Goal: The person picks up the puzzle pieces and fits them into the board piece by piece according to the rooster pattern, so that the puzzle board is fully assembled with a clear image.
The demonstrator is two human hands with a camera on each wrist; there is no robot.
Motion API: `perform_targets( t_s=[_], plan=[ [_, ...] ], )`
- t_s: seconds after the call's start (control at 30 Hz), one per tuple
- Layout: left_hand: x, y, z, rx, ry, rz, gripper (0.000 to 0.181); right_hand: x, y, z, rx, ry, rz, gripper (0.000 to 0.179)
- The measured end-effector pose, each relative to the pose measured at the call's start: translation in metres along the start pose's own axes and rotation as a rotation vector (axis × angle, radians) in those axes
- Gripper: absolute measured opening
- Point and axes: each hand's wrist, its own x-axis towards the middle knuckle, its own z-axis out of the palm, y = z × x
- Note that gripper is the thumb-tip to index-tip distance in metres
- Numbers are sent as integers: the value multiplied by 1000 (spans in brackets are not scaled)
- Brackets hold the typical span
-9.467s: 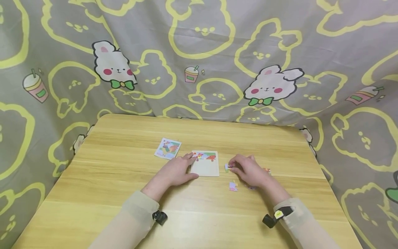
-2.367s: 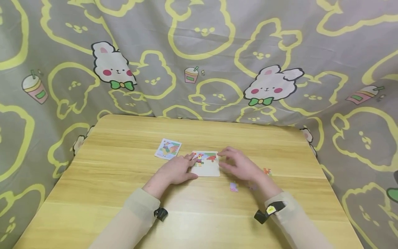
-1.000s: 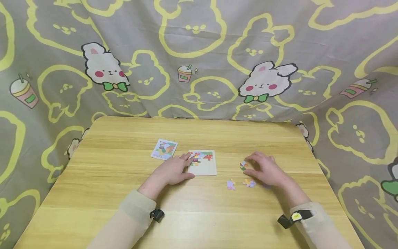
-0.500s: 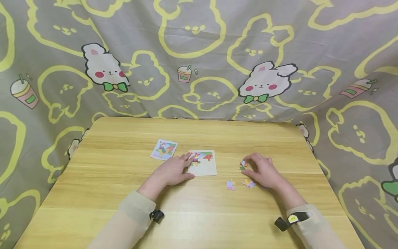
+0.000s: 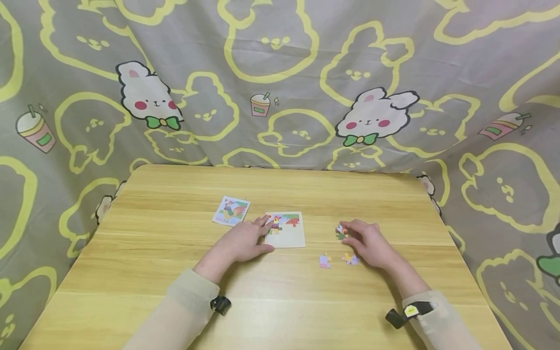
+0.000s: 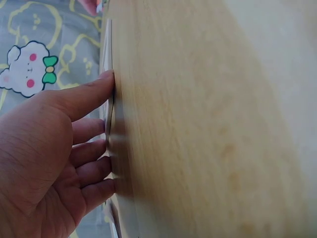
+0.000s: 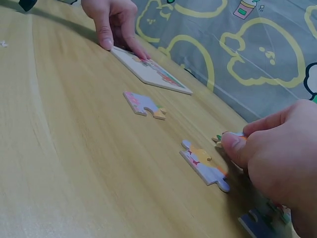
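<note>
My left hand (image 5: 242, 240) rests on the left side of a white puzzle board (image 5: 286, 239), fingertips on its surface and thumb at the near edge. Joined jigsaw pieces fill the board's top row and the left of the second; its lower part shows bare white. Between thumb and fingers my right hand (image 5: 372, 244) pinches a puzzle piece (image 5: 341, 231) with green, white and orange on it, low over the table right of the board. Two loose pieces lie nearer: a lilac one (image 5: 324, 261) and a yellow-and-lilac one (image 5: 350, 258). The right wrist view shows another piece (image 7: 257, 224) under the hand.
A picture card (image 5: 231, 211) of a rooster lies behind and left of the board. The wooden table (image 5: 280, 301) ends at a grey patterned curtain (image 5: 302, 73) along the back and sides.
A piece has joined the board's second row at left since the oldest frame. My right hand has gone from the board's right edge to the loose pieces and pinched one. The left stays put.
</note>
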Motion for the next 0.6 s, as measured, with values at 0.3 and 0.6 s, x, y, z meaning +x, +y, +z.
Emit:
perform_targets(
  t_s=[0.3,0.6],
  plan=[
    [0,0,0,21,2,9,76,-2,4,3,12,33,-64,46],
    [0,0,0,22,6,2,77,5,-3,5,142,116,-47,41]
  ],
)
